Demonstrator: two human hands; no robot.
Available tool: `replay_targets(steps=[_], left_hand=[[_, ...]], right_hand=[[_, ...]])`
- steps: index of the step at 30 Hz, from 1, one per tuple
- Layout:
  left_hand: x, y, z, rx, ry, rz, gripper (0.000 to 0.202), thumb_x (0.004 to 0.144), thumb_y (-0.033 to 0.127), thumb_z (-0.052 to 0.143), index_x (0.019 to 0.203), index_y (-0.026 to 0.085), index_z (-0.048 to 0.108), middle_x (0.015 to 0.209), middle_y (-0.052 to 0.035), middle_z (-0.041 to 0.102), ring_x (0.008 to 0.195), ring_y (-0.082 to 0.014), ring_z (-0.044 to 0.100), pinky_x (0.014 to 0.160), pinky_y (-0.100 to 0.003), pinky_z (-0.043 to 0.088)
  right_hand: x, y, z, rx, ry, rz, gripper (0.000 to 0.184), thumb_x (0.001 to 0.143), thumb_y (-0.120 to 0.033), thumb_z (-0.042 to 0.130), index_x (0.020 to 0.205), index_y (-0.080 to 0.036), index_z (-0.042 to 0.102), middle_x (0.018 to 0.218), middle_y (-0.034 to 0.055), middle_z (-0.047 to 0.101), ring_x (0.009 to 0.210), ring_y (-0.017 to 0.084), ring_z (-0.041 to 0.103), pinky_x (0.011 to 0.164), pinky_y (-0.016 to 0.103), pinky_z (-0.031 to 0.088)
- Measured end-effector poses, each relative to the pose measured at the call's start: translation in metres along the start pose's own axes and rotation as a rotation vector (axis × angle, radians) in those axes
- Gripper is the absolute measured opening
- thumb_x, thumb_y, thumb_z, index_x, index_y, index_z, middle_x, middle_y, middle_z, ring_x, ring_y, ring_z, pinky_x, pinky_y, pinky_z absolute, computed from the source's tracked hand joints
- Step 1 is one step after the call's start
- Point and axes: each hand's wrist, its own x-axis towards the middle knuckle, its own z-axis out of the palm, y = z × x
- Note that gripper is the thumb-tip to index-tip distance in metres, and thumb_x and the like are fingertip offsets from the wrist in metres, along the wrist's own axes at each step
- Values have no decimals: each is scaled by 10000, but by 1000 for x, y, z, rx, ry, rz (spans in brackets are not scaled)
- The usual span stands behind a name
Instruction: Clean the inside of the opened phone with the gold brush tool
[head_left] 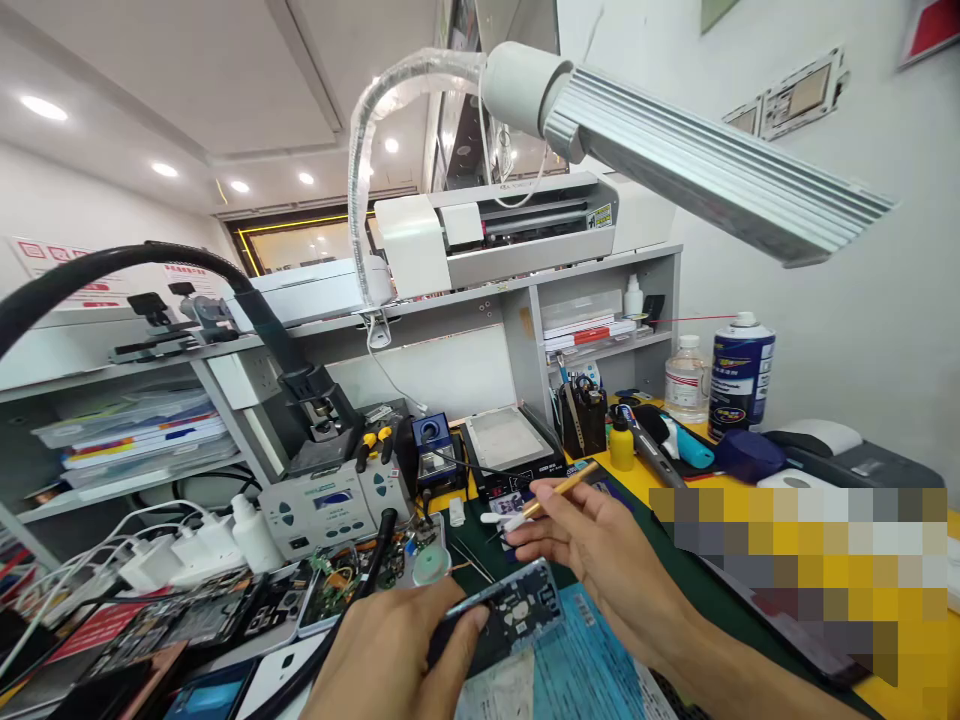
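Note:
My left hand (390, 650) grips an opened phone (510, 612) by its left edge, tilted, with its dark inner frame and parts facing up. My right hand (592, 550) holds a gold-handled brush (559, 492) with a white tip, pinched between thumb and fingers just above the phone's far end. Both hands hover over a dark green mat (480, 535) with a blue sheet (592, 665) lying on it.
A grey soldering station (330, 505) and a heating plate (510, 445) stand behind the mat. Dismantled phones and boards (225, 615) lie at left. A spray can (739, 375), bottles and a tool holder (585, 415) stand at right. A lamp head (697, 165) hangs overhead.

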Motion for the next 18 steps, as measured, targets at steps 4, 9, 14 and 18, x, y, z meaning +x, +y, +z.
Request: replay_targets(steps=[4,9,14,18], left_hand=[[-1,2,-8,-440,-59,-155,492,924,620,451,763,183,609,704,10,537,687,-152,453,610,-262,280],[5,-6,7,-1049,-136,-212,493,812,664,643,845,172,631,737,20,506,733,-146,471,674,-254,339],[6,-5,24,-1318,-161,-253,447,788,577,742,979,199,602,634,51,554,604,-101,505,626,-235,356],[2,-3,28,-1254,-82,-284,499,747,601,772,880,183,534,586,77,502,520,-42,380,547,-186,274]], right_hand=[[5,-8,-13,-131,1,-187,413,898,-590,670,967,-186,618,836,20,668,821,215,678,816,355,565],[2,-18,-23,-273,-158,-223,395,966,-609,555,977,-221,633,878,-7,613,886,196,605,872,324,486],[-2,-20,-22,-350,-291,-143,363,1036,-541,463,1011,-214,620,876,-3,584,836,179,572,782,305,469],[-5,-20,-19,-342,-375,-87,387,1061,-552,362,1066,-210,544,657,-87,336,545,118,403,589,276,464]])
